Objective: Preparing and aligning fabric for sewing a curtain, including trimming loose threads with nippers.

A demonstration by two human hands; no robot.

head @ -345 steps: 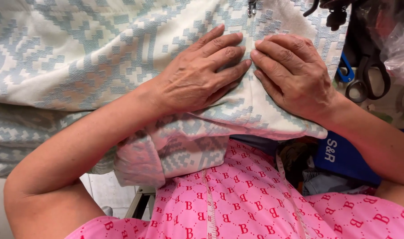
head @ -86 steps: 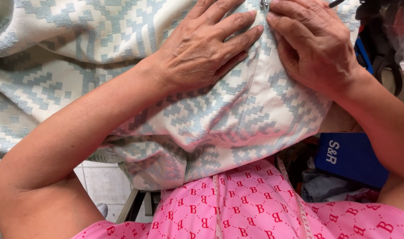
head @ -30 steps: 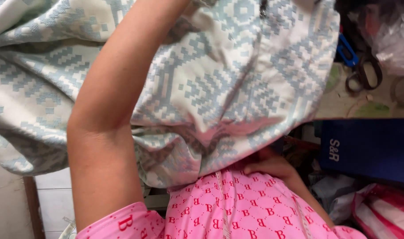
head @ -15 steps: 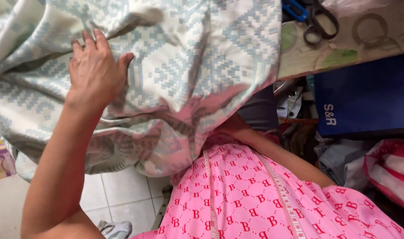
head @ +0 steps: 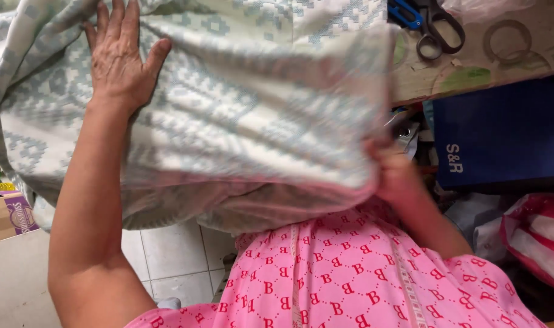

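Observation:
A thick pale blue and cream patterned cushion cover with filling lies across the table edge and overhangs toward me. My left hand rests flat on its upper left part, fingers spread. My right hand grips the cover's lower right corner from underneath, partly hidden by the fabric. A measuring tape hangs down my pink patterned top.
Scissors with a blue handle and a grey pair lie on the patterned table top at the upper right. A dark blue bag stands under the table, a red and white bag beside it. Small boxes sit left, above the tiled floor.
Both hands first pressed side by side on the cushion's middle. The left has moved up to the left part; the right has dropped under the lower right corner and grips it.

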